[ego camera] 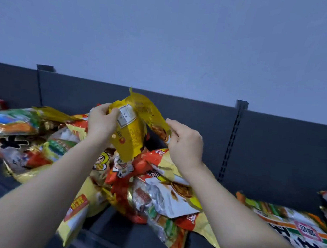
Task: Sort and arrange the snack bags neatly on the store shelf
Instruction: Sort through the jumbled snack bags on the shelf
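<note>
I hold a yellow snack bag [136,129] up above a jumbled pile of snack bags [143,190] on the dark shelf [119,232]. My left hand [101,121] grips the bag's left side near a white label. My right hand [186,141] pinches the bag's right edge, where a picture of food shows. The bag is crumpled and tilted, its back facing me. Below it lie red, yellow and clear bags, overlapping in no order.
A green and orange bag [7,121] lies at the left and a white, green and orange bag [299,229] at the right. The shelf's grey back panel [277,148] with slotted uprights [231,143] stands behind, under a pale wall.
</note>
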